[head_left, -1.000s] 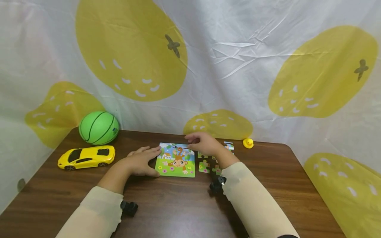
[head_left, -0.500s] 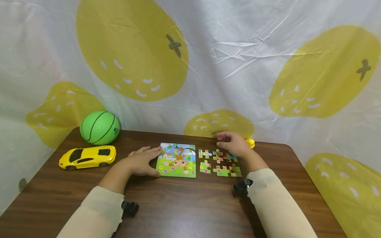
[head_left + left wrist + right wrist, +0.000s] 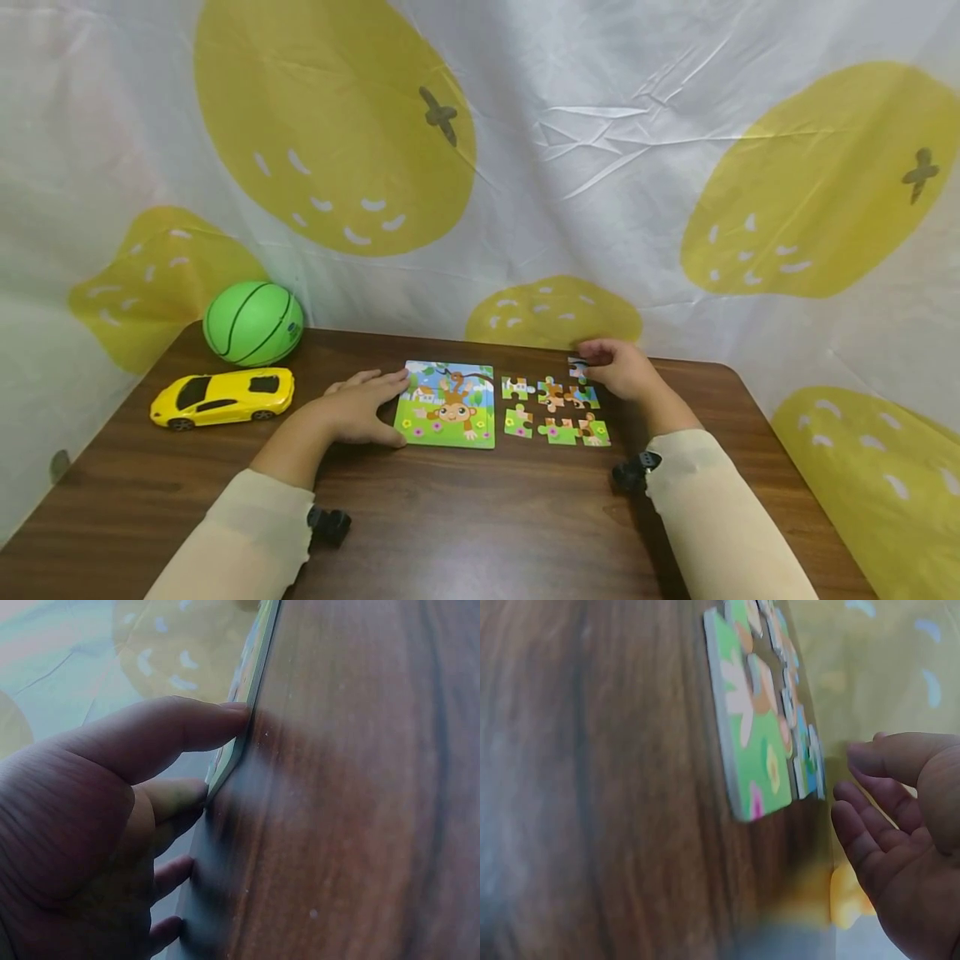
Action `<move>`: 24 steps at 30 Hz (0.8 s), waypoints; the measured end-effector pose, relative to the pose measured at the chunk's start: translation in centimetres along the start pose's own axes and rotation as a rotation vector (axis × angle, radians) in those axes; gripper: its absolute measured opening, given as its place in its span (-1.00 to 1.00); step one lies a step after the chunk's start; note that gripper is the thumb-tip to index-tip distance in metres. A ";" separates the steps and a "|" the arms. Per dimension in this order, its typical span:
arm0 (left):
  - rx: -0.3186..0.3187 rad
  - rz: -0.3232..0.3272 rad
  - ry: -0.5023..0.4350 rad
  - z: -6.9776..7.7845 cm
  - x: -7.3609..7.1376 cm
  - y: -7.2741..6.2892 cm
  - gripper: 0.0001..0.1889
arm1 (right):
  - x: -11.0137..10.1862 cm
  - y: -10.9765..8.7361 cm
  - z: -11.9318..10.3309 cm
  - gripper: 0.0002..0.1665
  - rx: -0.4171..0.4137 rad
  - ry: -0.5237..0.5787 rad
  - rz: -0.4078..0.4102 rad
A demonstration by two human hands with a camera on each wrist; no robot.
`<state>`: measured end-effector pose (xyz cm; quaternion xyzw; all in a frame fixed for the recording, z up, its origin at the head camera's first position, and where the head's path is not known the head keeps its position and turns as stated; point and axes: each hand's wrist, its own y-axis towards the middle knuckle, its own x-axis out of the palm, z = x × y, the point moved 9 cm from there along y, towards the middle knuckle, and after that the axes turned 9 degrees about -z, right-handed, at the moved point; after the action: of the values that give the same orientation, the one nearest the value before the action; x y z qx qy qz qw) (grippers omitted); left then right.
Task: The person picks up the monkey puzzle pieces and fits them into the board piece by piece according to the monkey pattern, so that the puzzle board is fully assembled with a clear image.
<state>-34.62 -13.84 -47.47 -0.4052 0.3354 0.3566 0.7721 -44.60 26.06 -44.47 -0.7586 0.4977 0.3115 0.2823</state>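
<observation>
A square puzzle board with a monkey picture lies flat on the table. My left hand rests at its left side, fingers spread, thumb and index fingertip touching its edge. In the left wrist view the thumb lies against the edge of the board. My right hand is at the far right of the loose pieces, fingertips close to a blue-and-white puzzle piece. In the right wrist view, the right hand has thumb and fingers apart with nothing between them.
Several loose puzzle pieces lie in rough rows right of the board. A yellow toy car and green ball stand at the left. A yellow rubber duck is near the right hand. A patterned curtain hangs behind the table.
My right hand has moved right, from over the board's upper right corner to the far right loose piece, uncovering the other pieces. The left hand has stayed at the board's edge.
</observation>
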 end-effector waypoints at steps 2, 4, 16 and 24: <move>0.000 -0.001 -0.002 -0.1 0.0 0.0 0.11 | 0.0 0.0 0.3 -0.51 0.003 -0.006 0.004; 0.000 -0.001 -0.002 -0.1 0.1 0.0 0.11 | -0.1 0.0 0.4 -0.50 -0.003 -0.025 0.005; -0.002 0.003 -0.002 0.1 0.1 0.0 0.10 | 0.0 0.4 0.9 -0.44 0.061 -0.069 -0.030; -0.007 0.003 -0.004 0.0 0.1 -0.1 0.10 | 0.4 0.7 1.0 -0.42 0.083 -0.113 -0.070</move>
<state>-34.53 -13.83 -47.48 -0.4067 0.3334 0.3597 0.7708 -45.26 26.29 -45.51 -0.7445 0.4666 0.3228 0.3520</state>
